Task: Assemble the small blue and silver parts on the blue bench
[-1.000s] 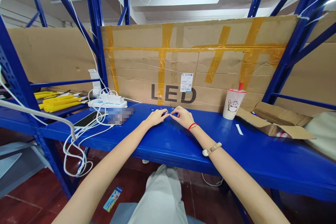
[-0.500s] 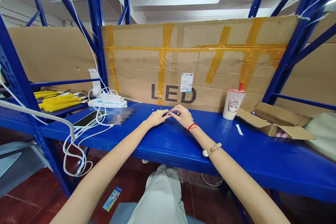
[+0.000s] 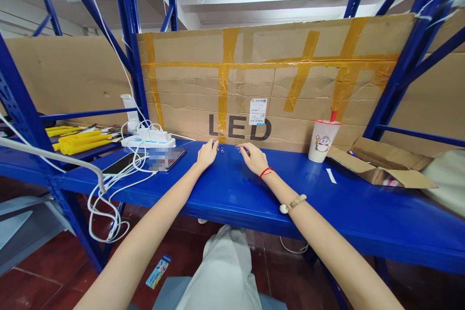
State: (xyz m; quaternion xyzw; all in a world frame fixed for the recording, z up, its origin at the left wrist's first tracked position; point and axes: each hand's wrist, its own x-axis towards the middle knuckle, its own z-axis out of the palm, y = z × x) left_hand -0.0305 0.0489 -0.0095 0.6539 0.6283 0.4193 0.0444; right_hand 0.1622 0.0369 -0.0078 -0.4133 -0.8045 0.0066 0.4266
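Observation:
My left hand (image 3: pixel 208 154) rests over the back part of the blue tabletop (image 3: pixel 232 184), fingers curled together near the thumb. What it holds, if anything, is too small to make out. Just right of its fingertips lies a tiny shiny piece (image 3: pixel 223 151), whose kind I cannot tell. Across a gap, my right hand (image 3: pixel 253 159) hovers at the tabletop with thumb and fingers apart and nothing visible between them. A red string circles the right wrist, and a beaded bracelet (image 3: pixel 292 204) sits higher on that forearm.
Left of my hands are a phone (image 3: pixel 177 159), a white power strip (image 3: pixel 152 141) and tangled white cables (image 3: pixel 119 179). A drink cup (image 3: pixel 322 141) with a red straw, a white paper strip (image 3: pixel 331 176) and an open carton (image 3: pixel 378 164) stand right. Cardboard (image 3: pixel 283 87) walls the back.
My hands were together at the fingertips and have parted, the left one drawn leftward. The tiny shiny piece now shows on the table between them.

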